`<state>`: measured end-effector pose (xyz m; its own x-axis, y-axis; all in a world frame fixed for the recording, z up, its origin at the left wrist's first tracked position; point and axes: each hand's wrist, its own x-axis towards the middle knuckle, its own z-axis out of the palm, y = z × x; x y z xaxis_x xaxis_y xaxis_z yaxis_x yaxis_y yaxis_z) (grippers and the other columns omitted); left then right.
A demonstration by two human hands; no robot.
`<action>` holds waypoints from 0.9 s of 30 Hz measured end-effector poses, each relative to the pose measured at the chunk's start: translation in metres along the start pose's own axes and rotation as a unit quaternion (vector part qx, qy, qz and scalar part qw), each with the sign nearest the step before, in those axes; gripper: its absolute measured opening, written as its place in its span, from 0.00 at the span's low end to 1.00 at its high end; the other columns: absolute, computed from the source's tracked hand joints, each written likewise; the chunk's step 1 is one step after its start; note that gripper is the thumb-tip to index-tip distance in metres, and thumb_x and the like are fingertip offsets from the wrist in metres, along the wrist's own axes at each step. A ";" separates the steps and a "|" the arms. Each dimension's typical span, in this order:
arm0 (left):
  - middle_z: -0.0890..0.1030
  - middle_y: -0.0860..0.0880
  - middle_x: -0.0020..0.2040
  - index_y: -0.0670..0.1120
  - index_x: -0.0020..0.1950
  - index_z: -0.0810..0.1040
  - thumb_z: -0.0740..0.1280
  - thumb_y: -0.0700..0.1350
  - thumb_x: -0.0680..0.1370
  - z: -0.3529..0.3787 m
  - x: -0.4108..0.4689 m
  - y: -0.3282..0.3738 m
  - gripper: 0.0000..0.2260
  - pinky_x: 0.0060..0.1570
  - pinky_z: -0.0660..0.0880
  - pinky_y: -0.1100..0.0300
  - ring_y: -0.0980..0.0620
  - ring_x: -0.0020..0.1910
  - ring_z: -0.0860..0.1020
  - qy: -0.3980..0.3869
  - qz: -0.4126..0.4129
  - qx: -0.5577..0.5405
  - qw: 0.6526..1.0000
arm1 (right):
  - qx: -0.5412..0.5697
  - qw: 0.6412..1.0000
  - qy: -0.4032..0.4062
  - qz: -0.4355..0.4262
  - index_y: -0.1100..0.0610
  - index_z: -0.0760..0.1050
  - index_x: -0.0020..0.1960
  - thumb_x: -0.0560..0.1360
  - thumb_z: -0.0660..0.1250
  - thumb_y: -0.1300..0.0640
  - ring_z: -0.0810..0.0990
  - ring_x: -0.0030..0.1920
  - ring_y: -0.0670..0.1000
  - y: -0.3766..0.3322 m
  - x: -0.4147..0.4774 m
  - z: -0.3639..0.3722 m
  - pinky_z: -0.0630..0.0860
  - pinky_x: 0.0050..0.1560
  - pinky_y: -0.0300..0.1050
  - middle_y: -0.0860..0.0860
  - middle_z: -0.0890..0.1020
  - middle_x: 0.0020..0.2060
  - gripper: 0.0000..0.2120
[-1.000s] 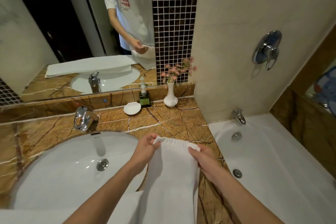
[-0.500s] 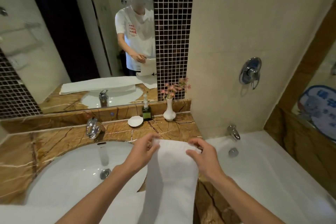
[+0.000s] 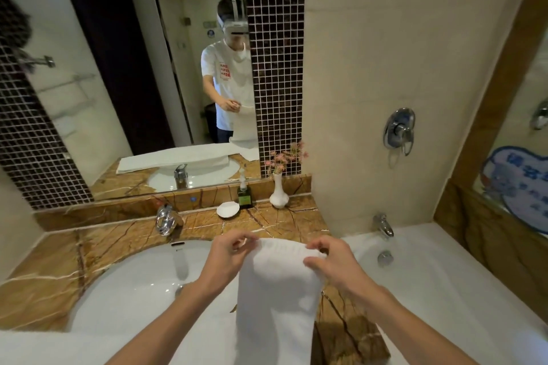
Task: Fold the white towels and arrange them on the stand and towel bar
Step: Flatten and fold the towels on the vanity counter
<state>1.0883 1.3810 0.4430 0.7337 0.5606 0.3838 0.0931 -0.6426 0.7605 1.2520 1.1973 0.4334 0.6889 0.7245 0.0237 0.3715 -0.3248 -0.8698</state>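
At lower centre of the frame, the left hand (image 3: 226, 255) and right hand (image 3: 332, 259) pinch the 2 top corners of a white towel (image 3: 277, 302). It hangs lengthwise, long axis vertical, over the marble counter (image 3: 267, 221) beside the sink (image 3: 127, 290).

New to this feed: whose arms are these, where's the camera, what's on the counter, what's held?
There is no machine: a person works bare-handed, and the single camera sits on their head, looking down. The mirror shows them from the front. The left hand and right hand each pinch the top edge of a white towel, which hangs down over the marble counter. The counter holds a sink, soap bottle, small white dish and vase of flowers. The bathtub is at right.
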 end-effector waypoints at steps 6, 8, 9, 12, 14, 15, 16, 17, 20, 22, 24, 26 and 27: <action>0.81 0.57 0.41 0.56 0.41 0.78 0.70 0.40 0.75 -0.005 0.002 0.005 0.11 0.44 0.77 0.67 0.62 0.43 0.78 -0.034 0.006 0.011 0.999 | -0.032 0.999 0.015 0.000 0.51 0.80 0.44 0.64 0.77 0.56 0.77 0.40 0.42 -0.015 -0.005 -0.009 0.71 0.38 0.30 0.48 0.82 0.43 0.10; 0.80 0.56 0.41 0.55 0.41 0.77 0.69 0.41 0.76 -0.008 0.002 0.003 0.08 0.44 0.77 0.64 0.62 0.42 0.77 -0.048 -0.005 0.014 0.999 | -0.035 0.999 0.020 -0.005 0.52 0.81 0.45 0.64 0.77 0.56 0.77 0.41 0.45 -0.017 -0.010 -0.008 0.73 0.39 0.33 0.49 0.82 0.42 0.10; 0.80 0.55 0.40 0.54 0.42 0.77 0.68 0.42 0.77 -0.009 0.003 0.002 0.08 0.43 0.77 0.63 0.61 0.41 0.77 -0.054 -0.011 0.016 0.998 | -0.040 0.999 0.020 -0.008 0.53 0.82 0.45 0.65 0.77 0.56 0.78 0.41 0.46 -0.019 -0.012 -0.008 0.74 0.39 0.35 0.49 0.82 0.42 0.10; 0.80 0.53 0.39 0.52 0.41 0.77 0.67 0.42 0.77 -0.013 0.002 -0.001 0.07 0.42 0.77 0.60 0.58 0.40 0.78 -0.053 -0.029 -0.014 0.998 | -0.059 0.998 0.016 -0.019 0.53 0.82 0.45 0.65 0.77 0.56 0.79 0.41 0.48 -0.022 -0.015 -0.009 0.77 0.43 0.42 0.48 0.82 0.40 0.09; 0.81 0.50 0.39 0.50 0.42 0.78 0.67 0.41 0.77 -0.014 0.003 -0.001 0.06 0.40 0.76 0.60 0.55 0.40 0.79 -0.044 -0.052 -0.047 0.997 | -0.066 0.997 0.019 -0.021 0.52 0.81 0.44 0.66 0.77 0.56 0.79 0.40 0.47 -0.024 -0.016 -0.010 0.77 0.43 0.41 0.46 0.82 0.40 0.09; 0.81 0.50 0.38 0.49 0.42 0.78 0.66 0.40 0.77 -0.015 0.004 -0.001 0.06 0.38 0.76 0.62 0.56 0.39 0.79 -0.037 -0.064 -0.060 0.995 | -0.069 0.997 0.021 -0.021 0.51 0.81 0.44 0.66 0.77 0.55 0.79 0.40 0.46 -0.024 -0.016 -0.010 0.77 0.42 0.39 0.46 0.82 0.40 0.09; 0.81 0.51 0.38 0.48 0.42 0.78 0.66 0.40 0.78 -0.015 0.005 0.000 0.06 0.36 0.75 0.65 0.58 0.38 0.79 -0.030 -0.073 -0.074 0.994 | -0.071 0.997 0.023 -0.022 0.51 0.81 0.45 0.66 0.77 0.55 0.79 0.41 0.45 -0.023 -0.016 -0.011 0.77 0.42 0.37 0.45 0.81 0.40 0.09; 0.81 0.51 0.37 0.47 0.42 0.78 0.66 0.39 0.78 -0.016 0.006 0.001 0.06 0.35 0.74 0.67 0.60 0.37 0.78 -0.025 -0.080 -0.086 0.993 | -0.072 0.997 0.027 -0.024 0.50 0.81 0.45 0.66 0.77 0.55 0.79 0.41 0.43 -0.023 -0.016 -0.011 0.76 0.41 0.36 0.44 0.81 0.40 0.09; 0.81 0.51 0.37 0.45 0.43 0.79 0.66 0.39 0.77 -0.017 0.009 0.003 0.05 0.35 0.74 0.67 0.61 0.36 0.78 -0.023 -0.091 -0.105 0.990 | -0.074 0.996 0.042 -0.030 0.47 0.80 0.41 0.67 0.76 0.54 0.78 0.40 0.42 -0.023 -0.016 -0.010 0.75 0.39 0.34 0.43 0.81 0.39 0.07; 0.81 0.51 0.37 0.45 0.42 0.79 0.66 0.38 0.77 -0.018 0.011 0.004 0.05 0.34 0.73 0.66 0.60 0.36 0.78 -0.022 -0.095 -0.109 0.989 | -0.077 0.995 0.050 -0.033 0.46 0.79 0.39 0.68 0.76 0.54 0.79 0.40 0.42 -0.023 -0.015 -0.009 0.76 0.39 0.34 0.42 0.81 0.38 0.06; 0.81 0.51 0.37 0.45 0.42 0.79 0.67 0.38 0.76 -0.019 0.012 0.005 0.05 0.35 0.74 0.67 0.60 0.36 0.78 -0.018 -0.090 -0.107 0.990 | -0.085 0.994 0.057 -0.035 0.47 0.79 0.39 0.70 0.74 0.54 0.79 0.40 0.42 -0.024 -0.013 -0.008 0.76 0.41 0.36 0.42 0.81 0.38 0.05; 0.82 0.51 0.36 0.47 0.41 0.80 0.69 0.38 0.75 -0.021 0.012 0.004 0.05 0.36 0.75 0.67 0.59 0.37 0.79 -0.015 -0.085 -0.100 0.991 | -0.089 0.993 0.064 -0.035 0.46 0.78 0.38 0.71 0.72 0.54 0.78 0.41 0.43 -0.023 -0.012 -0.006 0.77 0.42 0.37 0.43 0.81 0.37 0.05; 0.82 0.51 0.36 0.47 0.40 0.81 0.70 0.39 0.75 -0.021 0.012 0.004 0.05 0.37 0.75 0.68 0.59 0.37 0.80 -0.014 -0.084 -0.095 0.992 | -0.087 0.993 0.066 -0.032 0.46 0.78 0.38 0.72 0.72 0.54 0.78 0.41 0.43 -0.023 -0.011 -0.005 0.76 0.42 0.37 0.44 0.81 0.37 0.06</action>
<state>1.0835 1.3967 0.4616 0.7367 0.6354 0.2312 0.0890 -0.4301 0.8984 1.2388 1.1934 0.4561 0.7318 0.6644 0.1516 0.5113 -0.3883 -0.7667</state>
